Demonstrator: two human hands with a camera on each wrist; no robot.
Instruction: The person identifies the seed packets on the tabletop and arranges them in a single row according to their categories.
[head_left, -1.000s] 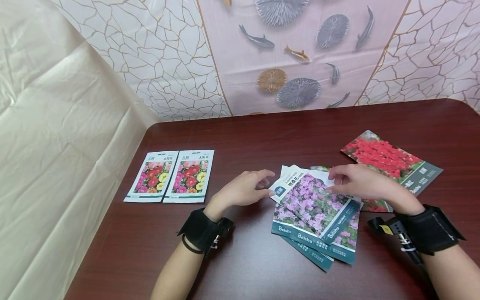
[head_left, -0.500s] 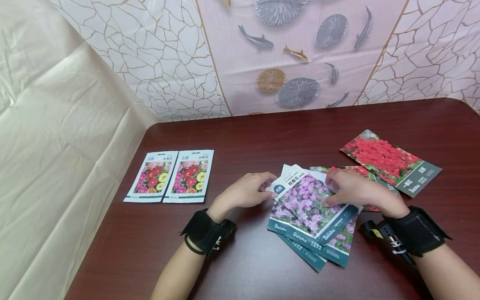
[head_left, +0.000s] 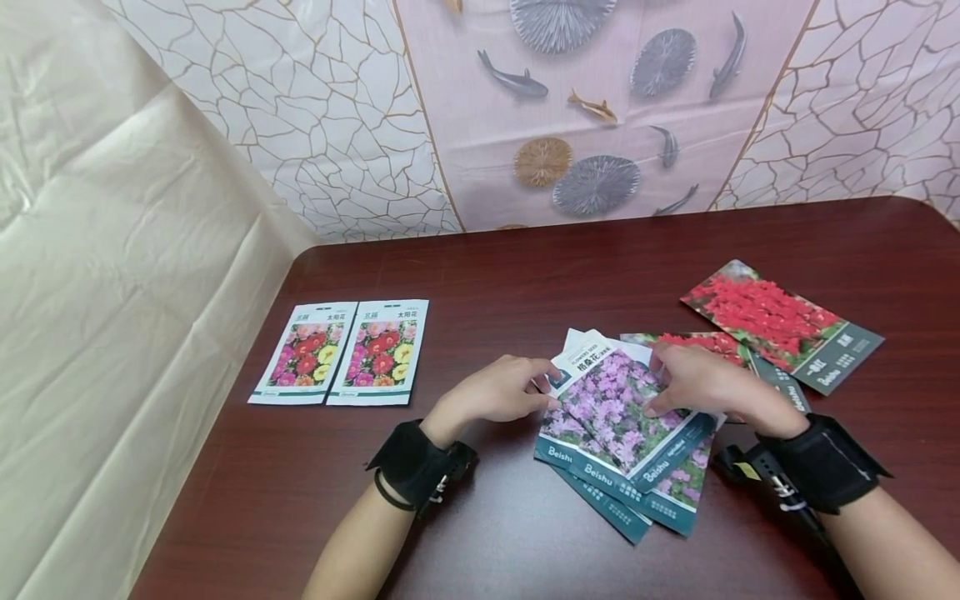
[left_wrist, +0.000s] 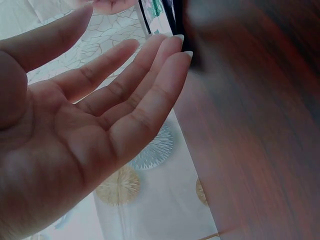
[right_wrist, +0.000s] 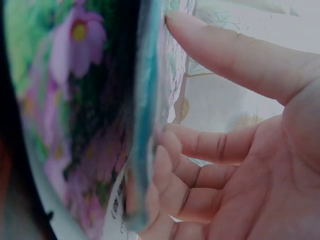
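Several flower seed packets with pale purple blooms (head_left: 611,404) lie in a fanned, overlapping pile in front of me in the head view. My right hand (head_left: 701,379) grips the pile's right side, its thumb on the top packet's face. The right wrist view shows that thumb and the curled fingers of the right hand (right_wrist: 235,150) at the edge of a purple-flowered packet (right_wrist: 75,100). At the pile's left edge is my left hand (head_left: 502,387), fingertips right at the top packet's corner. In the left wrist view the left hand's fingers (left_wrist: 145,115) are loosely bent, with the thumb apart.
Two seed packets with mixed blooms, one left (head_left: 303,354) and one right (head_left: 378,354), lie side by side on the dark red table (head_left: 480,283). A red-flower packet (head_left: 772,321) overlaps another red one (head_left: 705,340) beyond my right hand. A patterned cloth (head_left: 337,117) hangs behind.
My right hand has moved left and closed on the pile's right side, and the purple packets have shifted slightly left. My left hand has edged right and slightly down.
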